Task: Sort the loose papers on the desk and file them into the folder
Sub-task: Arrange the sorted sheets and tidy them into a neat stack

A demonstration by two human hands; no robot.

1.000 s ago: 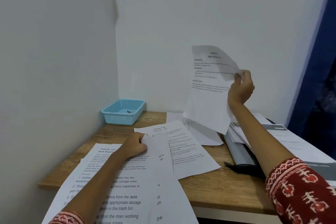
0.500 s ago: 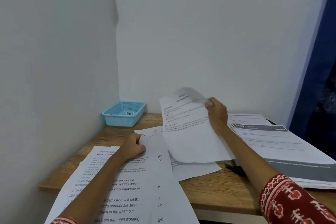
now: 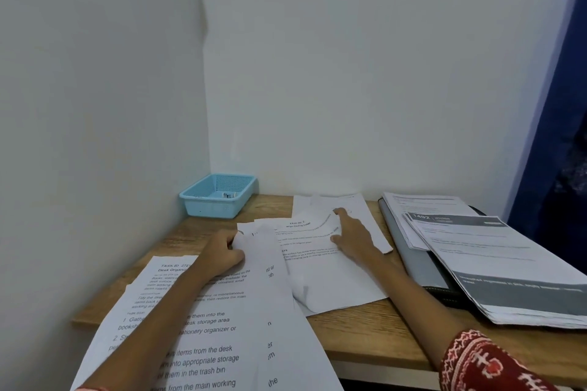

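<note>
Plainly, the loose papers (image 3: pixel 219 311) are lying fanned over the near left of the desk (image 3: pixel 374 336), several hanging past its front edge, while the folder (image 3: pixel 416 260) is sitting at the right under a stack of printed sheets (image 3: pixel 495 267). The right hand (image 3: pixel 351 236) is resting flat, fingers spread, on the middle sheet (image 3: pixel 324 267); the left hand (image 3: pixel 224 252) is curling round the corner of a sheet beside it. Risks, as I judge them: overhanging pages sliding off if an arm is dragging across them, the middle sheet creasing further, and sheets going into the folder out of order. The folder's opening is lying hidden beneath the stack. The blue basket (image 3: pixel 219 197) is holding something small, too small to identify. Most print is blurring out.
</note>
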